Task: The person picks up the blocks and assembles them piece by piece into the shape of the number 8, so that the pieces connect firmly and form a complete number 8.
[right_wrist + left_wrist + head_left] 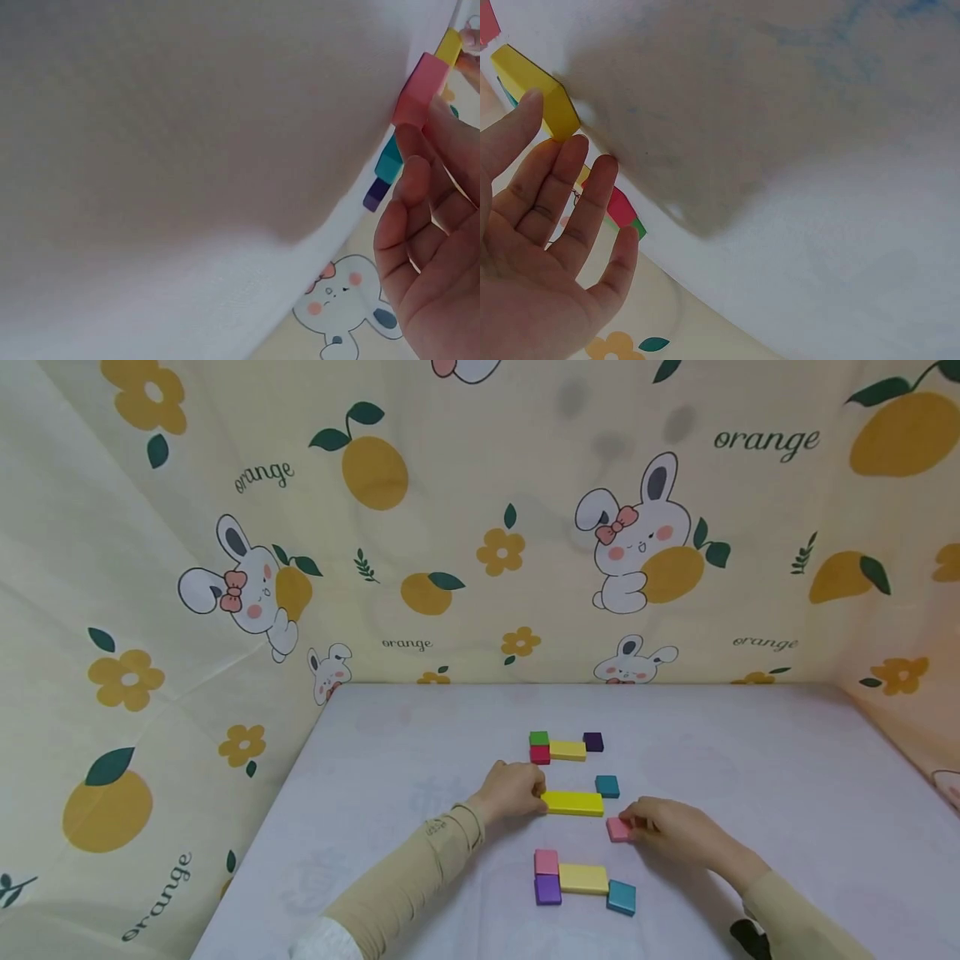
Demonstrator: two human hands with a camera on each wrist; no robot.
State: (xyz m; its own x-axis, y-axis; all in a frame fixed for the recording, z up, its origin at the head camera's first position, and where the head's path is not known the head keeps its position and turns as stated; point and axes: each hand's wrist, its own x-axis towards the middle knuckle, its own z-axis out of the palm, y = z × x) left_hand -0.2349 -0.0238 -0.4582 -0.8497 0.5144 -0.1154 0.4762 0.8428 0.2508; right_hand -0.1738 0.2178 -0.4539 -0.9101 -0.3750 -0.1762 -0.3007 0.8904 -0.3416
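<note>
In the head view my left hand (512, 790) pinches the left end of a long yellow block (573, 803) lying on the table. Thumb and fingertips meet that block (544, 94) in the left wrist view, the other fingers spread loosely. To the right, my right hand (675, 831) holds a pink block (618, 829) between thumb and fingers, just off the yellow block's lower right corner. The same pink block (421, 91) shows large in the right wrist view. A teal block (607, 787) sits at the yellow block's upper right corner.
Farther back lie a green block (539, 738), a red block (540, 755), a pale yellow block (567, 751) and a dark purple block (593, 742). Nearer are a pink block (546, 862), a purple block (548, 890), a pale yellow block (583, 879) and a teal block (621, 898).
</note>
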